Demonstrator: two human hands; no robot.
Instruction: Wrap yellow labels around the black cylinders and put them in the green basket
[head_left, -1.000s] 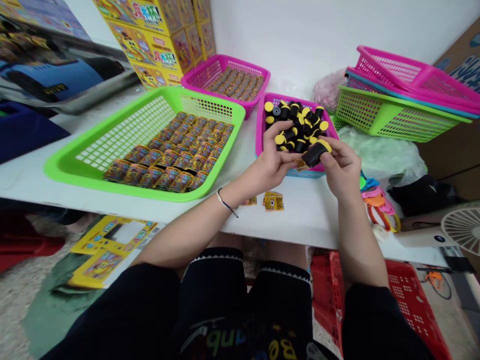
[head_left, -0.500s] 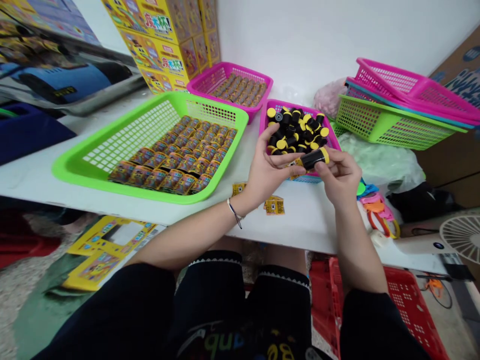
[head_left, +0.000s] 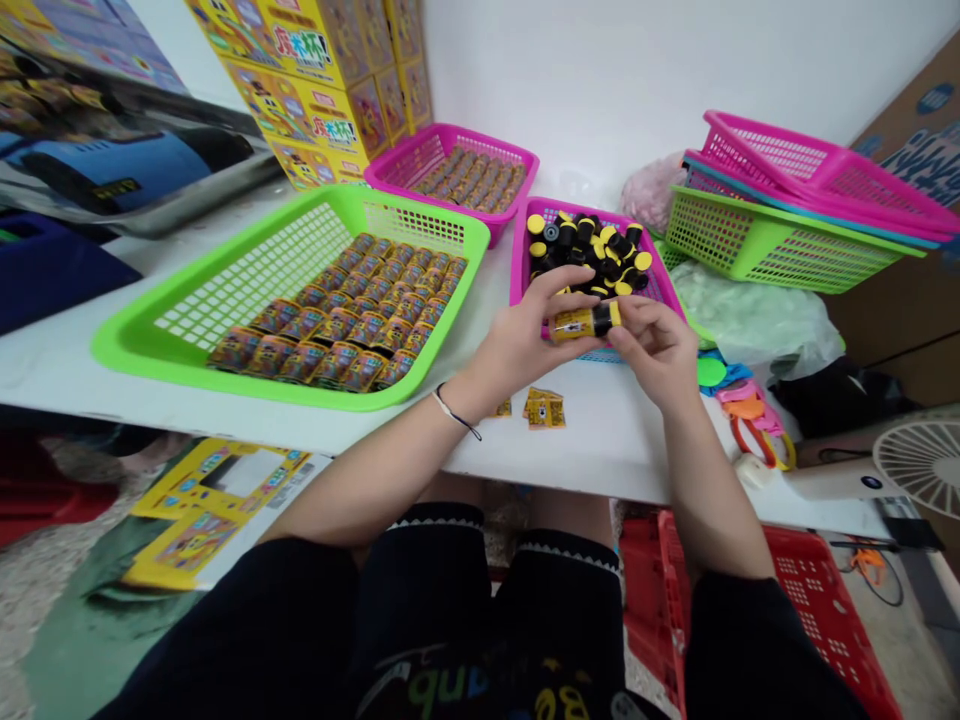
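Between my two hands, above the table's front part, lies a small black container (head_left: 602, 319) with a yellow lid, tilted nearly sideways. A yellow printed label sleeve (head_left: 574, 325) is around most of its body. My left hand (head_left: 521, 335) is closed on the sleeved end. My right hand (head_left: 660, 345) grips the lid end between thumb and fingers. Just behind them, a magenta basket (head_left: 519, 275) holds many loose black containers with yellow lids (head_left: 592, 240). Flat yellow labels (head_left: 544, 410) lie on the table below my hands.
On the left, a green basket (head_left: 150, 365) holds rows of labelled containers; a magenta basket (head_left: 529, 165) with more stands behind. Yellow boxes (head_left: 315, 115) are stacked at the wall. Stacked baskets (head_left: 780, 235), a plastic bag (head_left: 765, 320) and a fan (head_left: 922, 460) are at right.
The yellow sleeve has gone from the container's end to covering most of its black body. Both hands have moved slightly left with it, and the view has shifted a little.
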